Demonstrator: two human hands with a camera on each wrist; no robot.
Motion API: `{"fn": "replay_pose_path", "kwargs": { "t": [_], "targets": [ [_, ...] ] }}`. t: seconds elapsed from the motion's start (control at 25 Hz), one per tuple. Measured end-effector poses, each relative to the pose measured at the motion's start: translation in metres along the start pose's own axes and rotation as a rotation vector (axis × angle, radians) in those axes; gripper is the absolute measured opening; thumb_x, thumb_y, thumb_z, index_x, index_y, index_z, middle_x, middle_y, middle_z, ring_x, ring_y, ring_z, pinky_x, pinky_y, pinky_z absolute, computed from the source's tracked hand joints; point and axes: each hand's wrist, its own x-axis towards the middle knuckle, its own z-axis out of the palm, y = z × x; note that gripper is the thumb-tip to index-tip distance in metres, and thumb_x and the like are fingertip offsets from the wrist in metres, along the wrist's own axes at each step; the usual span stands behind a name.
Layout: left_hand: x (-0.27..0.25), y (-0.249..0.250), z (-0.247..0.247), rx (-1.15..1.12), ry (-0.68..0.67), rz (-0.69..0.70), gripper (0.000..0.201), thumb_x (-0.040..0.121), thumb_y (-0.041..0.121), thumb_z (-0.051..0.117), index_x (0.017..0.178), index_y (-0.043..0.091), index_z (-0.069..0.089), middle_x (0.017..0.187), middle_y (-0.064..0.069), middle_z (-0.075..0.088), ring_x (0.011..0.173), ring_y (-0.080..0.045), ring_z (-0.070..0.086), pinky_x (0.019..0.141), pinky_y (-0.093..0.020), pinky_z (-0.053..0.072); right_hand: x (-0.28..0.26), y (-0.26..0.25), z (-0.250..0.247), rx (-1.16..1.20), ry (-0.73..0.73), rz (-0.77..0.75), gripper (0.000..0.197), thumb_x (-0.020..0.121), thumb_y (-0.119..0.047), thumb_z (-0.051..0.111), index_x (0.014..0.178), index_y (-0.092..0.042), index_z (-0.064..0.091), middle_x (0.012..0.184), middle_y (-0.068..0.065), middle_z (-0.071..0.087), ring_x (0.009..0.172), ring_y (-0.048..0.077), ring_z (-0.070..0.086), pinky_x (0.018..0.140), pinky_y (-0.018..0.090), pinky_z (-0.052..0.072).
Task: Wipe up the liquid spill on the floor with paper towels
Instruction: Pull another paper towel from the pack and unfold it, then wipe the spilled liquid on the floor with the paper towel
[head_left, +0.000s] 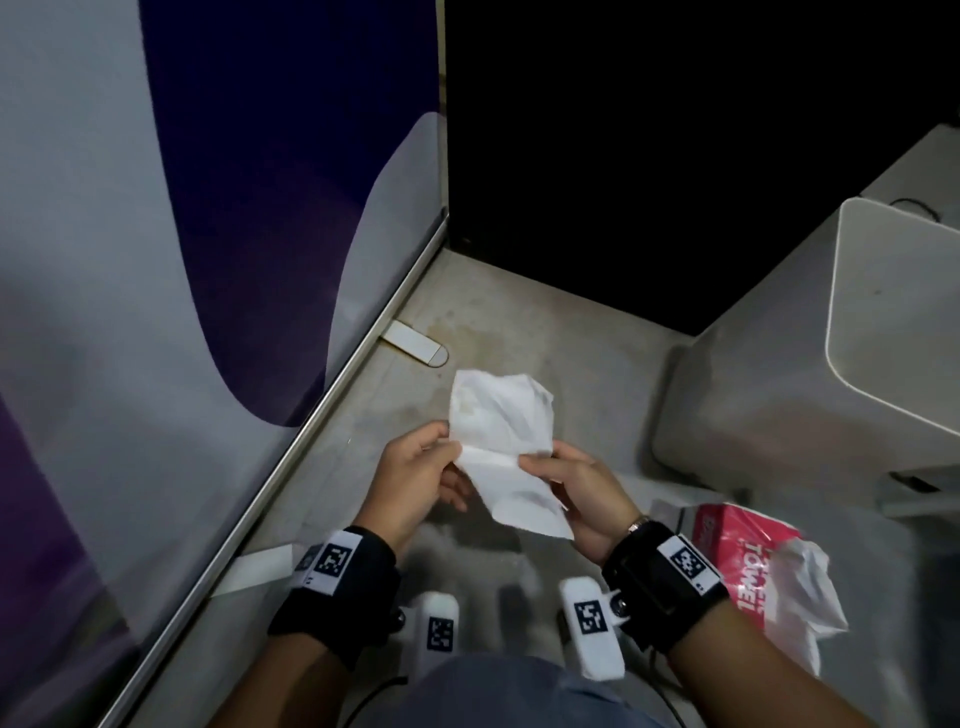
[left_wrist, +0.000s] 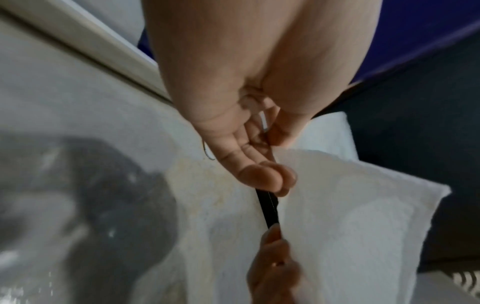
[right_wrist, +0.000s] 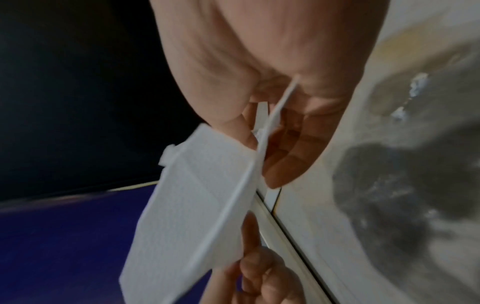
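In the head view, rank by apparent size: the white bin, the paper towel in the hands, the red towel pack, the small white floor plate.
1. White bin.
2. Paper towel and red towel pack: alike, and blur makes ranking unsure.
3. Floor plate.

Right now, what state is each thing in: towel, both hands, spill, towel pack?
paper towel: partly unfolded, crumpled, held off the floor by both hands
left hand: pinches the towel's left edge
right hand: pinches its right edge
spill: wet on the floor, not yet wiped
towel pack: open, lying on the floor
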Motion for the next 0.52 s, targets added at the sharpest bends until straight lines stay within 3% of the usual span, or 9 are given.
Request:
{"fn": "replay_pose_path", "kwargs": {
  "t": [0.08,0.16,0.24,0.28,0.32,0.4,0.44,0.52],
  "targets": [
    [-0.001,-0.005,0.003,-0.06,-0.006,0.003,0.023,0.092,-0.005,0.047,0.096,-0.004,0.07,0.078,-0.024,0.065,0.061,-0.027,0.061,0.055,-0.034,0.053,0.005,0.005,-0.007,0.109,0.022,0.029,0.027,0.084,-0.006,0.06,0.11,-0.001,0.068,0.114,0.026,0.067,0.096,0.036,0.067,0.088,0.043,0.053],
    [-0.002,-0.01,0.003,-0.065,-0.009,0.013,0.022,0.086,-0.001,0.049,0.084,-0.005,0.07,0.083,-0.023,0.067,0.071,-0.029,0.063,0.062,-0.034,0.051,0.008,0.01,-0.015,0.24,0.056,0.117,0.049,0.085,-0.032,0.061,0.123,-0.002,0.066,0.115,0.021,0.066,0.099,0.034,0.064,0.096,0.043,0.047],
    [-0.004,-0.015,0.0,-0.037,-0.024,0.037,0.019,0.075,0.011,0.059,0.079,-0.003,0.071,0.081,-0.015,0.069,0.074,-0.027,0.065,0.063,-0.03,0.05,0.007,0.015,-0.021,0.165,0.006,0.215,0.067,0.085,-0.059,0.06,0.126,-0.006,0.067,0.113,0.016,0.067,0.103,0.032,0.063,0.098,0.048,0.045],
    [-0.004,-0.02,-0.001,0.021,-0.031,0.076,0.014,0.07,0.012,0.065,0.077,0.002,0.073,0.081,-0.011,0.071,0.075,-0.027,0.067,0.064,-0.03,0.052,0.004,0.017,-0.022,0.07,-0.059,0.233,0.065,0.085,-0.059,0.062,0.125,-0.008,0.067,0.115,0.015,0.068,0.108,0.033,0.063,0.099,0.051,0.046],
    [-0.004,-0.024,-0.002,0.102,-0.051,0.133,0.011,0.068,0.007,0.069,0.077,0.009,0.075,0.081,-0.007,0.073,0.077,-0.027,0.069,0.067,-0.033,0.054,0.0,0.019,-0.02,-0.018,-0.154,0.224,0.055,0.088,-0.047,0.066,0.127,-0.008,0.066,0.119,0.017,0.067,0.112,0.035,0.062,0.099,0.052,0.047],
    [-0.004,-0.036,-0.001,0.23,-0.095,0.199,0.033,0.068,-0.008,0.07,0.083,0.021,0.076,0.085,0.001,0.074,0.079,-0.02,0.071,0.069,-0.032,0.056,-0.005,0.021,-0.013,-0.162,-0.249,0.173,0.04,0.086,-0.01,0.069,0.125,-0.004,0.066,0.121,0.024,0.066,0.109,0.04,0.063,0.093,0.048,0.051],
    [-0.004,-0.04,0.0,0.242,-0.107,0.206,0.044,0.068,-0.011,0.069,0.092,0.026,0.074,0.09,0.006,0.073,0.08,-0.017,0.07,0.07,-0.028,0.056,-0.002,0.023,-0.013,-0.213,-0.207,0.136,0.038,0.082,0.001,0.067,0.119,-0.003,0.069,0.115,0.026,0.068,0.102,0.04,0.065,0.087,0.044,0.054],
    [0.002,-0.05,-0.004,0.251,-0.089,0.203,0.057,0.072,-0.005,0.073,0.114,0.033,0.064,0.103,0.01,0.069,0.082,-0.014,0.069,0.075,-0.025,0.056,0.01,0.024,-0.017,-0.394,0.019,-0.062,0.027,0.082,0.004,0.061,0.104,-0.002,0.074,0.096,0.02,0.073,0.087,0.034,0.067,0.072,0.027,0.054]
  ]
}}
